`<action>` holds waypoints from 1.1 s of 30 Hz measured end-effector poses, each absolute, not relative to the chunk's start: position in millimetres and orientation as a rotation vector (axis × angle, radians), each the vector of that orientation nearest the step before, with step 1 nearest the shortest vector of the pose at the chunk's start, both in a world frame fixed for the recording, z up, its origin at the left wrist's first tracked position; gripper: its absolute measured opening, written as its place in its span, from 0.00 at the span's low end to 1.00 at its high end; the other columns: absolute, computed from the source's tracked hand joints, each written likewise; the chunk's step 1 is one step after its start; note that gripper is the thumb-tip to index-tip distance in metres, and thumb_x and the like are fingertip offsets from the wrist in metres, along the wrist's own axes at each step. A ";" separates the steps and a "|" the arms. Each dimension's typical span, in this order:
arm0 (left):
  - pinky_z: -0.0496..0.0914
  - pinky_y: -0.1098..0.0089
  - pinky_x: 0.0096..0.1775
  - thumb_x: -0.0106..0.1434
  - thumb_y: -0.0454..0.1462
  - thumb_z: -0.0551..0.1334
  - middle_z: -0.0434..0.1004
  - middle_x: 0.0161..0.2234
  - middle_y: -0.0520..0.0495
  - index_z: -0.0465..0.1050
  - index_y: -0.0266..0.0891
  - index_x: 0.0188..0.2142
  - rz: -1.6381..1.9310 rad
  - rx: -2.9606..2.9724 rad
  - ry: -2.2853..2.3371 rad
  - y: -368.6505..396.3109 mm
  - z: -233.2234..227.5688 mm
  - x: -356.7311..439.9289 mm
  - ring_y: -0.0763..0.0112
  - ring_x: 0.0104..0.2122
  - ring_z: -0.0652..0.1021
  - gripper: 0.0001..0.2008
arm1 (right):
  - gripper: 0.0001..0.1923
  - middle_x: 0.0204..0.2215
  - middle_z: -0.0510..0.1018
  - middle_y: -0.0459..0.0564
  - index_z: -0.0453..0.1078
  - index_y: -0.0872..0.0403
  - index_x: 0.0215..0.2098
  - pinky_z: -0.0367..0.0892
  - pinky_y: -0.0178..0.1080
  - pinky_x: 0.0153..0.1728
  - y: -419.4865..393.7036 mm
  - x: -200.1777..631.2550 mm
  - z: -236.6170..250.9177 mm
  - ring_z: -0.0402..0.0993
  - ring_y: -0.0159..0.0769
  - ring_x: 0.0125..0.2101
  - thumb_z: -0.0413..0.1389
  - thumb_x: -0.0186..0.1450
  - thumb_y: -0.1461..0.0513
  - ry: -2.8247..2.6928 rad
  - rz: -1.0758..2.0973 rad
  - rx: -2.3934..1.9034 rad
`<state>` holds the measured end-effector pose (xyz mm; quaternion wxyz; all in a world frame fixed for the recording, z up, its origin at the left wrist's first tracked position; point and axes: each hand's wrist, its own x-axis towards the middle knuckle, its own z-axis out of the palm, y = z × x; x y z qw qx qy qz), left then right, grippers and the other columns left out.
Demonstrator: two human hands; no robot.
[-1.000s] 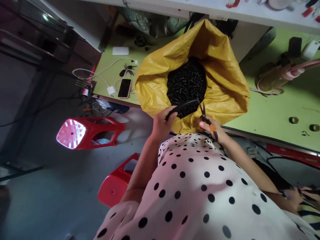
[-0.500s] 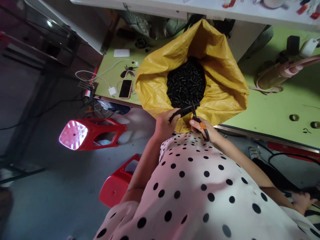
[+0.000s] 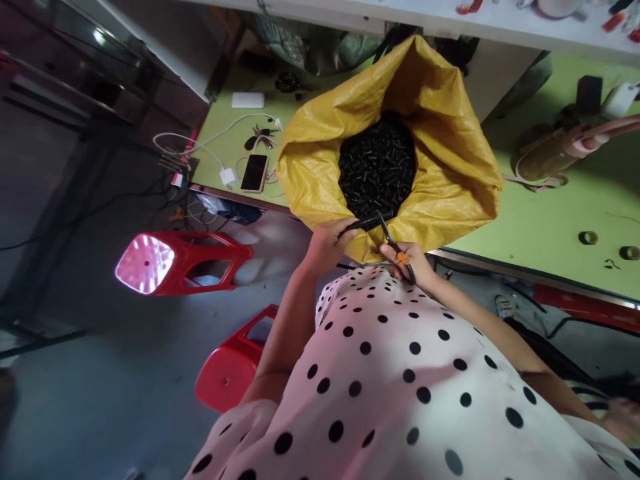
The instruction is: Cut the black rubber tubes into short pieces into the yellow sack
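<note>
The left hand [image 3: 325,245] has its fingers wrapped around one end of a black ribbed tube [image 3: 367,221], which lies across the near lip of the yellow sack [image 3: 450,153]. The right hand [image 3: 411,261] grips a pair of scissors [image 3: 395,245] with orange-marked handles, fingers through the loops, the blades meeting the tube at its far end. The sack stands open on the green tabletop [image 3: 550,227], filled with short black tube pieces [image 3: 377,167]. A phone [image 3: 254,173] lies well to its left.
</note>
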<state>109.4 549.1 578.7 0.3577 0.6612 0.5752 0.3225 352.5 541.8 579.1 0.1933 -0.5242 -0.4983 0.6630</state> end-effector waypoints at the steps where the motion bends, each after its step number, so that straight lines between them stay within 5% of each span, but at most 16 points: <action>1: 0.78 0.62 0.53 0.72 0.43 0.60 0.89 0.48 0.42 0.84 0.40 0.51 0.833 1.700 1.483 548.1 577.2 109.7 0.57 0.48 0.86 0.16 | 0.40 0.10 0.66 0.45 0.62 0.50 0.18 0.54 0.37 0.18 539.3 352.5 577.6 0.58 0.29 0.13 0.62 0.58 0.26 -1.393 1.859 -1.455; 10: 0.78 0.62 0.53 0.74 0.46 0.60 0.88 0.52 0.42 0.84 0.44 0.53 0.679 1.846 1.311 547.2 575.3 105.4 0.56 0.50 0.86 0.18 | 0.38 0.18 0.74 0.46 0.67 0.52 0.23 0.62 0.35 0.25 562.2 368.4 590.6 0.66 0.30 0.20 0.66 0.56 0.28 -1.588 1.939 -1.367; 16: 0.78 0.60 0.54 0.74 0.44 0.60 0.88 0.50 0.43 0.84 0.44 0.54 0.746 1.786 1.332 556.8 581.7 110.3 0.57 0.49 0.86 0.17 | 0.41 0.10 0.65 0.44 0.59 0.49 0.18 0.52 0.36 0.18 569.1 365.9 590.5 0.56 0.28 0.13 0.64 0.53 0.25 -1.519 1.778 -1.508; 22: 0.78 0.60 0.55 0.73 0.41 0.62 0.88 0.49 0.42 0.83 0.42 0.54 0.764 1.709 1.300 553.1 584.2 134.6 0.58 0.49 0.86 0.15 | 0.36 0.21 0.78 0.50 0.70 0.51 0.27 0.67 0.38 0.24 581.9 352.4 598.8 0.69 0.34 0.20 0.68 0.52 0.29 -1.247 1.701 -1.424; 25: 0.78 0.62 0.52 0.71 0.41 0.64 0.87 0.48 0.43 0.79 0.41 0.60 0.789 1.637 1.303 551.5 580.4 147.3 0.60 0.47 0.85 0.20 | 0.33 0.21 0.75 0.46 0.70 0.50 0.31 0.70 0.41 0.27 594.7 349.0 604.2 0.67 0.34 0.20 0.68 0.54 0.32 -1.135 1.575 -1.415; 33: 0.78 0.65 0.49 0.73 0.42 0.62 0.87 0.43 0.46 0.81 0.41 0.49 1.078 1.532 1.658 560.6 581.4 143.7 0.63 0.43 0.84 0.12 | 0.32 0.26 0.71 0.45 0.67 0.51 0.32 0.64 0.40 0.33 578.8 382.3 592.3 0.66 0.36 0.29 0.66 0.59 0.33 -1.386 1.493 -1.474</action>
